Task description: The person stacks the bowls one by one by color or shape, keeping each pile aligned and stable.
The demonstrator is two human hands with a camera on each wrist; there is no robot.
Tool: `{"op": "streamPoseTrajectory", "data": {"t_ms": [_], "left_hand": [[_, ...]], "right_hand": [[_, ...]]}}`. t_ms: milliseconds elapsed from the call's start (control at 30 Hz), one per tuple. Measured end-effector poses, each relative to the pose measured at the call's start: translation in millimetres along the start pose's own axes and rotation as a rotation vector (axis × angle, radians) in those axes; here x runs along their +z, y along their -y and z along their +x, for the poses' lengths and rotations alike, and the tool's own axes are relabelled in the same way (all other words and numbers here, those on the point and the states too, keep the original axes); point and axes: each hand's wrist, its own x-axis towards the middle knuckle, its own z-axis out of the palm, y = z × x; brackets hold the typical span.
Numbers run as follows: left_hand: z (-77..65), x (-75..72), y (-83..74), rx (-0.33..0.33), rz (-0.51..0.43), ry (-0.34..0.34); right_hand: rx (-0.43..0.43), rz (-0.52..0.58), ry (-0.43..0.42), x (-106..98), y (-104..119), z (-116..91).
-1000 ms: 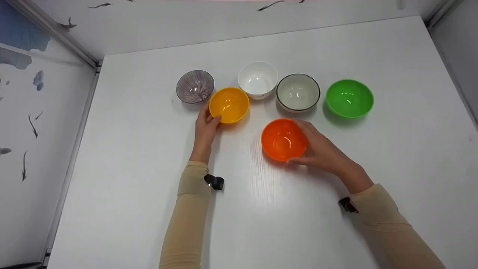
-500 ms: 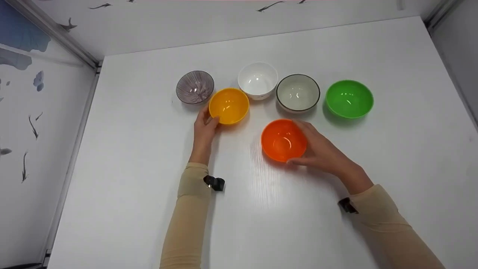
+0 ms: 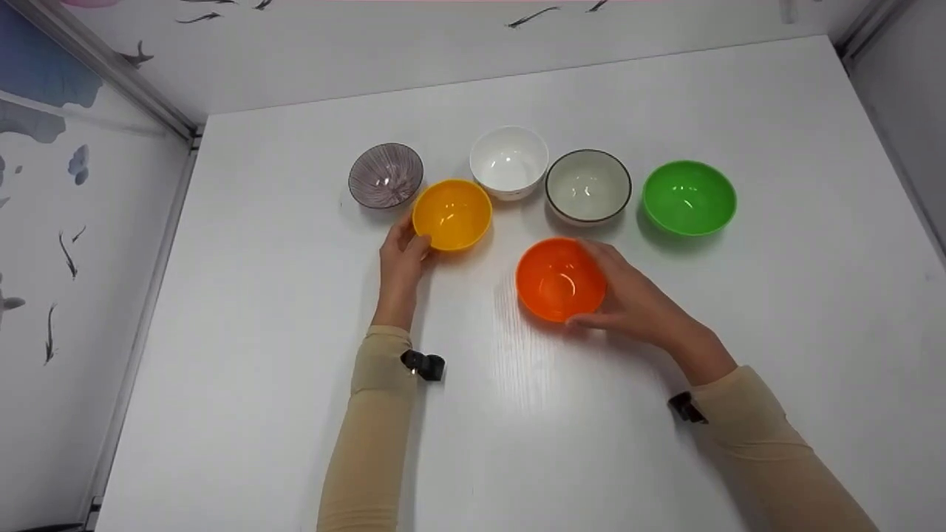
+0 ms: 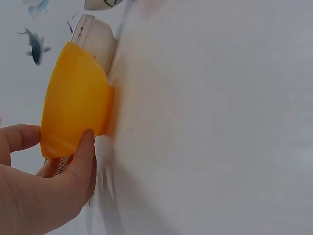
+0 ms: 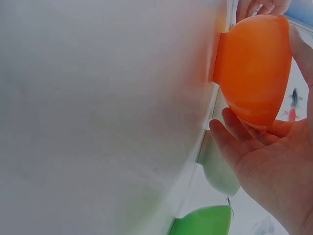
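My left hand [image 3: 401, 267] holds a yellow bowl [image 3: 452, 216] by its left side, the thumb at the near rim. In the left wrist view the fingers reach under the outer wall of this yellow bowl [image 4: 76, 100], whose foot is close over the table. My right hand [image 3: 641, 304] is around the right side of an orange bowl [image 3: 559, 281], with the thumb at the near rim and the fingers behind the far side. The right wrist view shows the orange bowl [image 5: 254, 68] upright, its foot at the tabletop.
Behind these stand a purple streaked bowl [image 3: 386, 176], a white bowl [image 3: 509, 161], a pale grey bowl with a dark rim [image 3: 588, 186] and a green bowl [image 3: 689, 198]. The purple and white bowls sit close to the yellow one. A wall [image 3: 414, 44] bounds the white table [image 3: 244, 310] at the back.
The left hand and yellow bowl have come slightly toward the person, a little away from the purple bowl. The right hand and orange bowl stay in place; the head view has shifted slightly.
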Motion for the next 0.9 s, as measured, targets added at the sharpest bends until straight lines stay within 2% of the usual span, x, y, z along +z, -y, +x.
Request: {"op": "streamPoseTrajectory", "data": {"t_ms": [333,900], "left_hand": [[-1.3,-1.9,0.2,-0.046,-0.045,-0.006],[-6.7,-6.6,2.9,-0.046,-0.106,0.037]], "right_hand": [[0.000,-0.002,0.001,0.6,0.0,-0.2],[0.016,0.000,0.013,-0.5,-0.7,0.3]]}}
